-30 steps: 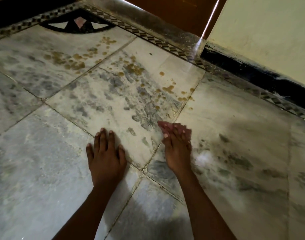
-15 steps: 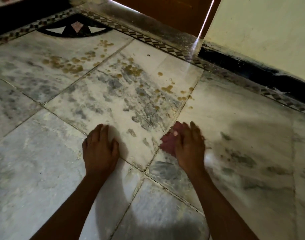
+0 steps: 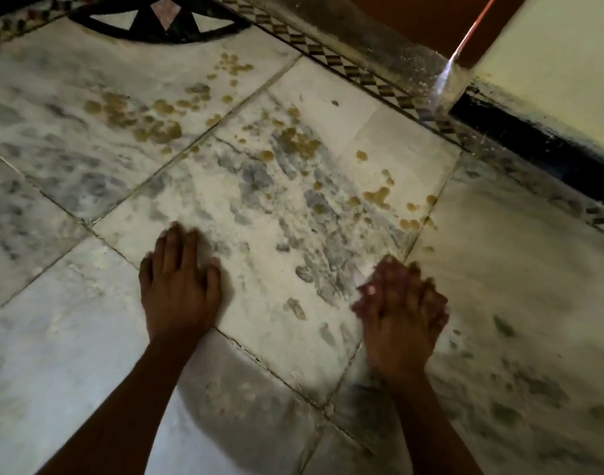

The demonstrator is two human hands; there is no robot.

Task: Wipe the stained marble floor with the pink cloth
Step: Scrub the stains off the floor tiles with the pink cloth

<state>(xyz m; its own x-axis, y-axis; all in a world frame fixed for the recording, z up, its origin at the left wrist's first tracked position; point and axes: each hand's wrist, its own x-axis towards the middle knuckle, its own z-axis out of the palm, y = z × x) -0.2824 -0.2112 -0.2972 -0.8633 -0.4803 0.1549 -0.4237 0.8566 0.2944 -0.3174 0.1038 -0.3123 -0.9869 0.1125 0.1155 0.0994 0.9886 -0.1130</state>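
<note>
White marble floor [image 3: 266, 214] with grey veins carries yellowish-brown stain spots [image 3: 300, 142] across the far tiles, with more stain spots [image 3: 146, 118] to the left. My left hand [image 3: 178, 286] lies flat on the floor, fingers together, holding nothing. My right hand [image 3: 401, 320] presses down on the pink cloth [image 3: 364, 298], blurred by motion. Only a pink edge of the cloth shows at the left of the fingers. It sits on the tile joint, below the nearest spots.
A patterned black-and-white border strip [image 3: 355, 72] runs along the far edge. Beyond it stand a brown door [image 3: 413, 18] and a cream wall [image 3: 550, 63] with a black skirting [image 3: 533, 142]. A dark inlay motif [image 3: 163, 25] lies at top left.
My right hand with the cloth slid back and forth over the tile joint and is blurred now. My left hand stayed planted. The camera tilted closer to the floor.
</note>
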